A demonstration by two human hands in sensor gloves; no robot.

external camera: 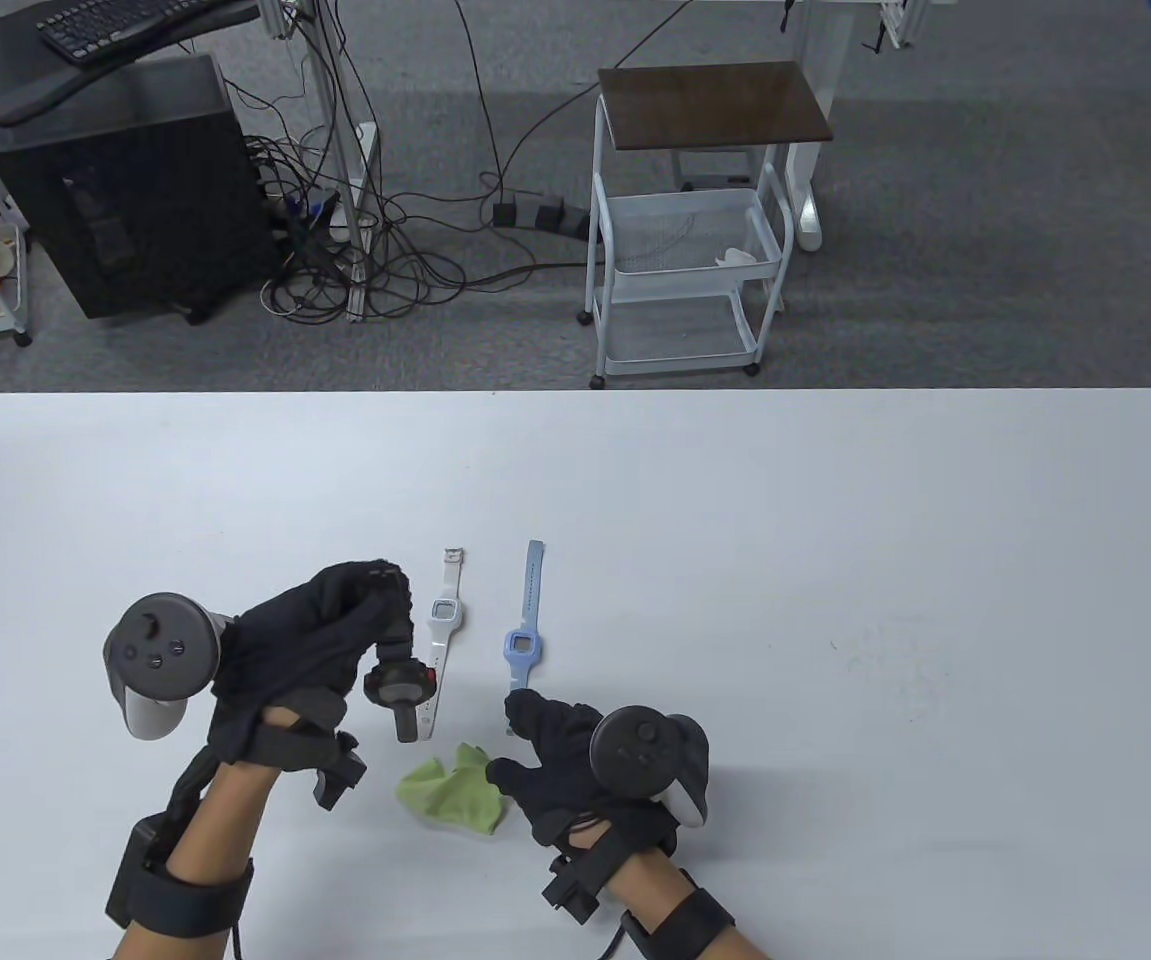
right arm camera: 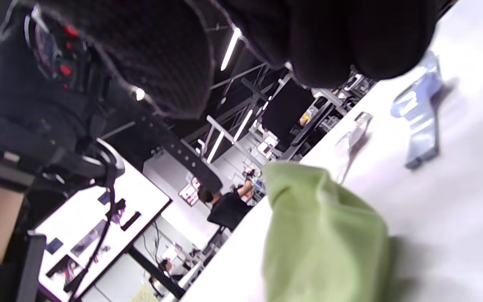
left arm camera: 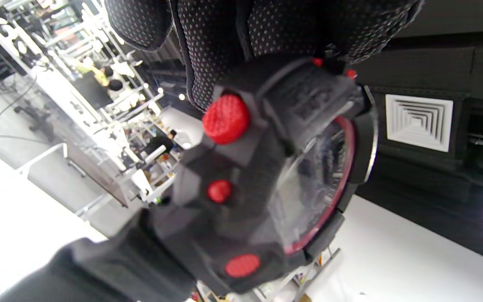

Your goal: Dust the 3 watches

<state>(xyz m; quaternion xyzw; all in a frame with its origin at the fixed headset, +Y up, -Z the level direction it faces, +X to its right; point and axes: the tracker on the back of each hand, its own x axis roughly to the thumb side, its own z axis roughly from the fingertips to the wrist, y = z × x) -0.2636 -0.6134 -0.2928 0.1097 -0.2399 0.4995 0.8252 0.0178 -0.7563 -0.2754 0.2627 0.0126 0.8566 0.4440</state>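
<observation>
Overhead, the left hand point(external camera: 315, 640) is raised above the white table point(external camera: 835, 600) with its fingers curled round a black watch point(external camera: 400, 690), whose strap hangs downward. Just beside it a white watch point(external camera: 443, 620) lies flat on the table, and a blue watch point(external camera: 523, 640) lies next to that, both with straps running away from the person. The right hand point(external camera: 560, 760) rests low by the near end of the blue watch, thumb at a crumpled green cloth point(external camera: 450, 790); whether it pinches the cloth cannot be told. Closer in, the left wrist view shows gloved fingers point(left arm camera: 233, 37) clasping the black watch point(left arm camera: 275, 176) from above, its red buttons and red-ringed face turned to the camera. From the right wrist, the green cloth point(right arm camera: 321, 235) sits on the table below the dark fingers point(right arm camera: 342, 37), with the blue watch point(right arm camera: 421, 113) and white watch point(right arm camera: 350, 138) beyond and the black watch point(right arm camera: 53, 54) aloft at upper left.
</observation>
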